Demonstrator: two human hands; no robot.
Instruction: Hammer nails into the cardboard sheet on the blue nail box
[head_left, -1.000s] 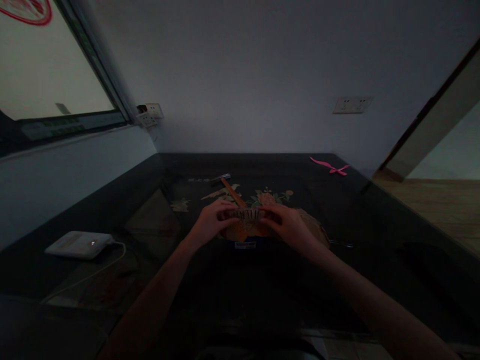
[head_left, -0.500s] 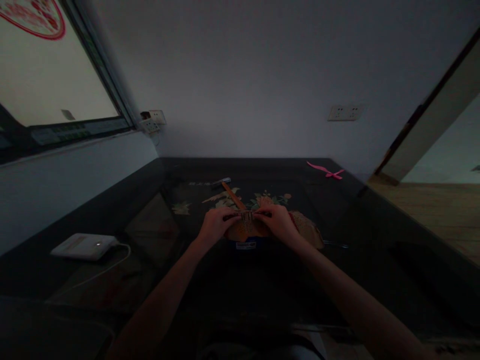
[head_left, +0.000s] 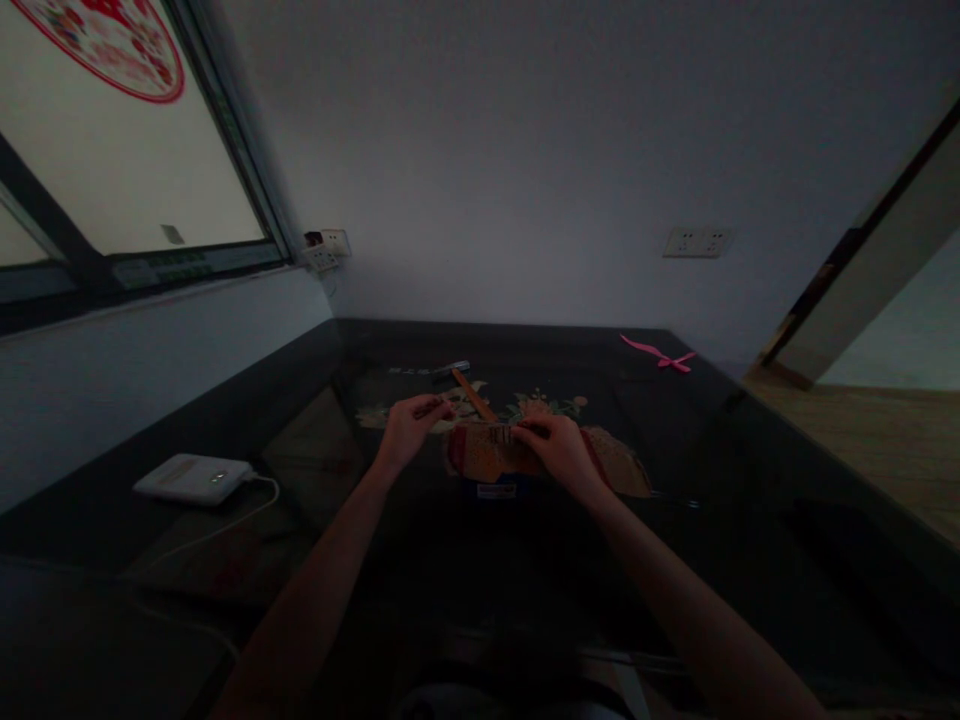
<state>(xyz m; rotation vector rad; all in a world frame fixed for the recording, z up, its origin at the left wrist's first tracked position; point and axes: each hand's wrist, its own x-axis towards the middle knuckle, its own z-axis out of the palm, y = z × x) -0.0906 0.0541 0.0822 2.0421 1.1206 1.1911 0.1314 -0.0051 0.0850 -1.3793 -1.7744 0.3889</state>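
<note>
Tan piece (head_left: 484, 455), long axis crosswise, in right hand's (head_left: 561, 447) pinch, left hand's (head_left: 405, 432) hold unclear

Tan and dark red against a black tabletop (head_left: 555, 345) printed with pink-and-green flowers (head_left: 535, 404).
The tan material (head_left: 480, 460) is finely dotted, with dark red bands and short black stripes at its top edge; a blue object (head_left: 521, 488) carries a white label (head_left: 495, 491). Elsewhere: an orange-brown handle (head_left: 474, 397), a bright pink ribbon (head_left: 660, 357), a white device (head_left: 191, 480) with white cable (head_left: 277, 490), a grey-blue wall (head_left: 510, 180), and a round decoration (head_left: 131, 55) patterned in red.
</note>
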